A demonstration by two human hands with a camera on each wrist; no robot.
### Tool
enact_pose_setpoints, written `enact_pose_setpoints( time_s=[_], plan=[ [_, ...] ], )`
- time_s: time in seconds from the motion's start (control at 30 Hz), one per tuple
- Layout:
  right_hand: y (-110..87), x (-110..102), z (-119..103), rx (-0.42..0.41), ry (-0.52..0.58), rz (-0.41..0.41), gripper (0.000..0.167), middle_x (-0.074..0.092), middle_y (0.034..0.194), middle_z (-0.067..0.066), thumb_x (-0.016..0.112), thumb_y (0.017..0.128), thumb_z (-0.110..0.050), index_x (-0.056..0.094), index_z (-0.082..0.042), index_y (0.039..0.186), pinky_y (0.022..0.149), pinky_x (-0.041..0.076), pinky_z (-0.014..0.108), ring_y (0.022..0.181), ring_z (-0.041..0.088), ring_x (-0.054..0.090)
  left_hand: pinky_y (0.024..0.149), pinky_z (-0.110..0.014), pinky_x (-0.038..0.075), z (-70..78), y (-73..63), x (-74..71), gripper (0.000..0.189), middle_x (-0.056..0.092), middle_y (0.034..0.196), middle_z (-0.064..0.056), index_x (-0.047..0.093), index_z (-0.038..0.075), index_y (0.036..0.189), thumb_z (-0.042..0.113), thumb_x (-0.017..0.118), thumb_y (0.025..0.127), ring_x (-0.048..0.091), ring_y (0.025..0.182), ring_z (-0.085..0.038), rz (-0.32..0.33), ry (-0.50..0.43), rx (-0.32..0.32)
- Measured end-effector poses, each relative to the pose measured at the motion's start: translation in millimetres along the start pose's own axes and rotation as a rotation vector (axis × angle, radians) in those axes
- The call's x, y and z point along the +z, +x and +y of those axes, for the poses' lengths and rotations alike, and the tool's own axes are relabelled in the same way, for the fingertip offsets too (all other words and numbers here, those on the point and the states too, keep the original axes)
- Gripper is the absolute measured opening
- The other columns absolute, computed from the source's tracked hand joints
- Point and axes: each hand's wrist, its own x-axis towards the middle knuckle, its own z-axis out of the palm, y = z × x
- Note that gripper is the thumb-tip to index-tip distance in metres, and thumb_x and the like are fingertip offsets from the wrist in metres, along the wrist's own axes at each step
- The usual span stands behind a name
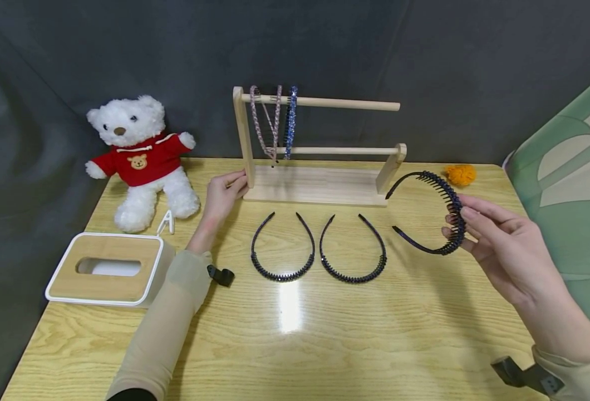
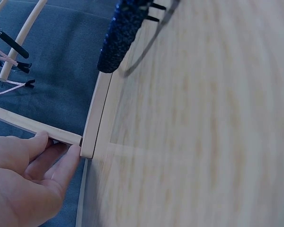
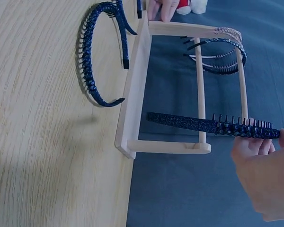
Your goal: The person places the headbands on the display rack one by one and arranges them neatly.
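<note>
A dark toothed headband [image 1: 456,214] is pinched at its curved middle between the thumb and fingers of my right hand [image 1: 505,250]. It hangs above the table, right of the wooden rack [image 1: 320,186], its two ends pointing left. My left hand [image 1: 223,195] holds the rack's left upright [image 2: 42,127] near the base, thumb on one side and fingers on the other. On the rack's bars, at the left, hang a pink braided headband [image 1: 276,120] and a blue glittery headband [image 1: 291,120]. Two dark headbands [image 1: 283,277] [image 1: 353,278] lie on the table before the rack.
A white bear in a red top [image 1: 142,161] sits at the back left. In front of it stand a white letter A [image 1: 167,223] and a tissue box [image 1: 104,267] with a wooden lid. An orange fluffy ball [image 1: 460,175] lies at the back right.
</note>
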Motion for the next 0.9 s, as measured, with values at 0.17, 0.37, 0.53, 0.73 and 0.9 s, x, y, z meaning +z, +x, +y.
enact_pose_setpoints(
  time_s=[0.17,0.37,0.53,0.73,0.9],
  plan=[
    [1.0,3.5,1.1,-0.02,0.031,-0.019,0.038,0.075,0.121,0.021,0.044,0.107,0.019,0.07,0.01,0.134,0.09,0.068,0.041,0.1,0.031,0.077,0.1,-0.026,0.06,-0.3,-0.4,-0.5,0.032,0.065,0.139,-0.029,0.065,-0.007,0.14,0.004,0.06,0.111,0.066,0.125,-0.04,-0.002,0.006,-0.006],
    [2.4,11.5,0.0,-0.01,0.045,-0.009,0.04,0.073,0.127,0.022,0.045,0.106,0.02,0.067,0.01,0.138,0.095,0.065,0.036,0.108,0.03,0.076,0.098,-0.026,0.062,0.9,-0.6,-0.3,0.031,0.066,0.137,-0.029,0.066,-0.007,0.139,0.004,0.06,0.11,0.067,0.123,-0.039,-0.004,0.005,0.004],
    [5.9,19.1,-0.6,-0.008,0.126,0.004,0.04,0.072,0.13,0.024,0.047,0.105,0.022,0.067,0.011,0.138,0.099,0.062,0.034,0.112,0.033,0.075,0.099,-0.027,0.062,2.1,-0.7,0.1,0.031,0.066,0.137,-0.028,0.067,-0.007,0.138,0.004,0.06,0.11,0.068,0.123,-0.039,-0.003,0.01,0.004],
    [12.6,30.6,-0.2,-0.096,0.185,0.058,0.036,0.074,0.123,0.028,0.052,0.101,0.025,0.068,0.015,0.132,0.095,0.064,0.035,0.108,0.036,0.076,0.099,-0.026,0.061,2.1,-1.0,0.8,0.031,0.066,0.137,-0.029,0.066,-0.007,0.139,0.004,0.06,0.111,0.068,0.123,-0.04,0.006,0.02,-0.006],
    [21.4,39.3,-2.7,-0.173,0.241,0.096,0.032,0.075,0.114,0.03,0.054,0.099,0.026,0.069,0.019,0.126,0.09,0.066,0.038,0.101,0.038,0.078,0.101,-0.027,0.061,1.2,0.2,0.1,0.031,0.066,0.137,-0.029,0.066,-0.008,0.139,0.004,0.06,0.111,0.067,0.123,-0.04,0.007,0.012,-0.011]
  ],
)
